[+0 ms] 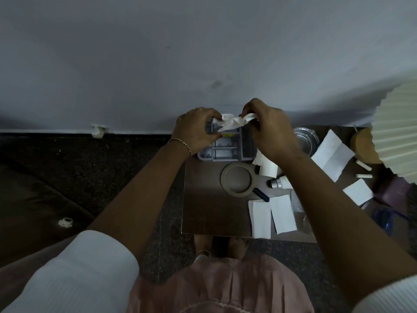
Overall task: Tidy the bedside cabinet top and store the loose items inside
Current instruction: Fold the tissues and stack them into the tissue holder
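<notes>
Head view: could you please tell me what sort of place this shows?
Probably a bedroom corner: a small dark cabinet stands against a plain wall, with a pleated lampshade at its right end and folded papers scattered on top.

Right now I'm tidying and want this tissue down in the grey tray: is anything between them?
Nothing visible does. The left hand and right hand pinch the tissue over the tray's far end, and no object shows between tissue and tray. Small dark bits already sit in some compartments.
</notes>
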`<state>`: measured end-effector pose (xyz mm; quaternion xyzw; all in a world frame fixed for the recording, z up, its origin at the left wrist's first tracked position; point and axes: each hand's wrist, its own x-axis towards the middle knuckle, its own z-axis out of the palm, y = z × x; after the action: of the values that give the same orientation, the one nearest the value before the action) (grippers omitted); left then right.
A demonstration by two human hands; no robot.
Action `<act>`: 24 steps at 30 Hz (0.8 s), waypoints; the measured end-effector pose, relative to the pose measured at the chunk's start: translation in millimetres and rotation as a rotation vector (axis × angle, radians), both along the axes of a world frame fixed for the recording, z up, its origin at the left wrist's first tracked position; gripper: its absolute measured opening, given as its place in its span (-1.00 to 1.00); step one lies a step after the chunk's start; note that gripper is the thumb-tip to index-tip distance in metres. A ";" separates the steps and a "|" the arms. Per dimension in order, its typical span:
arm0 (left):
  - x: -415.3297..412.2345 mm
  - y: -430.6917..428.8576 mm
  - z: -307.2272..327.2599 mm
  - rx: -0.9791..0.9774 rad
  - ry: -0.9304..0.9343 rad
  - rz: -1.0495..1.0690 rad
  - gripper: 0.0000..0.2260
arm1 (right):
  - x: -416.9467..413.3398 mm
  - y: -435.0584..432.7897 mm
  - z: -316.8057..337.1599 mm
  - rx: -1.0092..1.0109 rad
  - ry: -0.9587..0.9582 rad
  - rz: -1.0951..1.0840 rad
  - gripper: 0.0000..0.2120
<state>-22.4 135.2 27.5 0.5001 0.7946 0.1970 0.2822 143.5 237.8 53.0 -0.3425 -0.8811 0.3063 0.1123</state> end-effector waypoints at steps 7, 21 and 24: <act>-2.7 3.4 0.6 0.054 0.044 0.016 -0.69 | -10.1 1.0 -3.7 0.126 -0.172 0.092 -0.78; -3.0 -0.1 -4.7 0.121 0.052 0.010 -0.69 | -10.4 -16.8 -13.6 0.335 -0.036 -0.014 -0.82; -1.1 -2.0 -6.3 0.138 0.050 0.009 -0.72 | -9.4 -17.4 -19.6 0.393 -0.083 -0.004 -0.90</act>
<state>-23.5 133.2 21.2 0.5198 0.7880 0.2402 0.2262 134.1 220.4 33.4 -0.3281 -0.9271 0.1137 0.1411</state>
